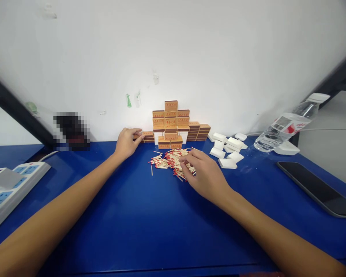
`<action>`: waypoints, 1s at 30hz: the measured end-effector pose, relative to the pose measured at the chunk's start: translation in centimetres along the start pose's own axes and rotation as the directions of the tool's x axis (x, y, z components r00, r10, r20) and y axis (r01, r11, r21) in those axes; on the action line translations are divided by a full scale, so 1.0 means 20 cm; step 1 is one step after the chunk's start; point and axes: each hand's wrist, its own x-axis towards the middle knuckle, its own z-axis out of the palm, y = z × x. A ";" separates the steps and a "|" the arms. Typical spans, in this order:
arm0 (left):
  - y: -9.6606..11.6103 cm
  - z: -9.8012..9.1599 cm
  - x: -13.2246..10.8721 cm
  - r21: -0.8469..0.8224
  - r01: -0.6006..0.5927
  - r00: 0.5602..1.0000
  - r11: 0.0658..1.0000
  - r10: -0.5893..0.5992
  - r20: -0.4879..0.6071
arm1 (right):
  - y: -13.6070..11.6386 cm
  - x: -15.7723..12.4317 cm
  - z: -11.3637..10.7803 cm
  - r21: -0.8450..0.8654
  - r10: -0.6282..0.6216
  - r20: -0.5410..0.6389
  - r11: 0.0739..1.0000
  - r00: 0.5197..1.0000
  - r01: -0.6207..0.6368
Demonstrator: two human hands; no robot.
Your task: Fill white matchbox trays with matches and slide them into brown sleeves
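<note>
Loose matches (168,159): red-tipped wooden sticks in a scattered heap, centre of frame, on the blue table (150,223). I judge them very light, thin and easy to snap. They would roll and scatter under a push, so best pinched a few at a time by the bare shafts, clear of the heads.

My right hand (204,175) lies on the heap's right edge, palm down, fingers curved onto the sticks. Whether any are pinched I cannot tell.

My left hand (127,143), left of centre, has thumb and fingers closed on the end of a matchbox (145,134). It is light card, likely to crush if squeezed on its broad faces.

That box sits at the left foot of the stacked matchboxes (170,123) against the wall, just behind the heap.

Right of stack: white inner trays (227,148), a tipped water bottle (288,127), a phone (317,188). Far left: a power strip (8,184).
</note>
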 end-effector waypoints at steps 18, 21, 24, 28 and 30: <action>0.17 -0.19 -0.29 0.067 -0.115 0.989 0.991 0.108 0.101 | 0.44 0.17 -0.21 0.023 0.527 -0.097 0.849 0.844 -0.528; 0.17 -0.20 -0.36 0.092 -0.156 0.985 0.983 0.147 0.093 | 0.58 0.22 -0.25 0.016 0.588 -0.069 0.808 0.806 -0.589; 0.15 -0.21 -0.40 0.114 -0.234 0.968 0.966 0.220 0.121 | 0.68 0.25 -0.28 -0.055 0.610 -0.047 0.789 0.791 -0.612; 0.13 -0.23 -0.40 0.131 -0.311 0.944 0.941 0.289 0.161 | 0.73 0.22 -0.33 -0.167 0.575 -0.012 0.805 0.818 -0.569; 0.13 -0.22 -0.39 0.138 -0.334 0.935 0.932 0.310 0.171 | 0.71 0.19 -0.33 -0.207 0.535 0.023 0.829 0.844 -0.520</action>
